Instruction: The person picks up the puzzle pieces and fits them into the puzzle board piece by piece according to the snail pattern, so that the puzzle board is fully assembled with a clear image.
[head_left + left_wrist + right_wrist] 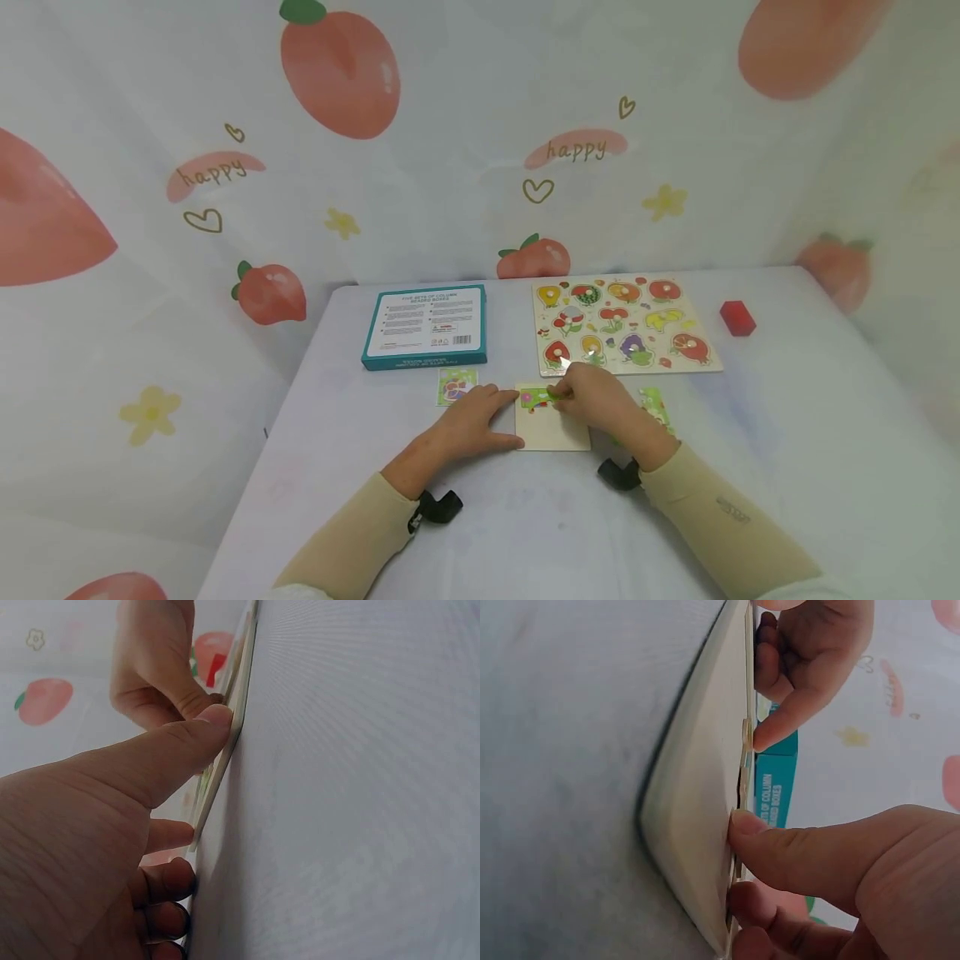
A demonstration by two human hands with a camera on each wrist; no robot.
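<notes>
A small pale wooden puzzle board lies flat on the table, with green picture pieces along its far edge. My left hand touches the board's left side, thumb near the close corner and index finger near the far one. The left wrist view shows the left thumb resting on the board's edge, other fingers lower down. My right hand pinches a thin puzzle piece between thumb and fingers at the board's far right part. The fingers cover much of that piece.
Behind the board stand a teal-edged box and a fruit knob puzzle. A red block lies at the far right. A small picture card is left of the board; green pieces lie right, partly behind the right wrist.
</notes>
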